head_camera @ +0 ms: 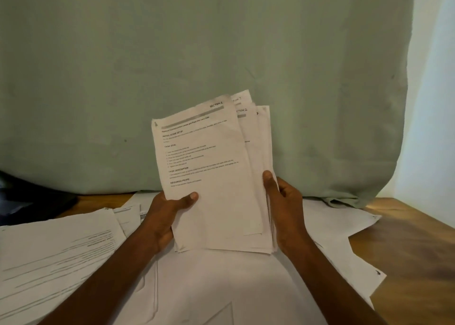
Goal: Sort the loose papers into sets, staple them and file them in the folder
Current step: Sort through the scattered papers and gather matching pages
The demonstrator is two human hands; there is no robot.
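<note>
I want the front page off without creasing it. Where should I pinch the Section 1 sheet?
Pinch the Section 1 sheet at its free top-left corner, coming from the left; it stands fanned clear of the stack there, while both thumbs clamp its lower edge.

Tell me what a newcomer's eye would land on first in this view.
First, the fanned stack of papers held up at the centre, its front sheet marked "SECTION 1", with the left hand gripping its lower left edge and the right hand its right edge. Next, the loose sheets spread over the wooden table below. Behind all this hangs a pale green curtain.
</note>
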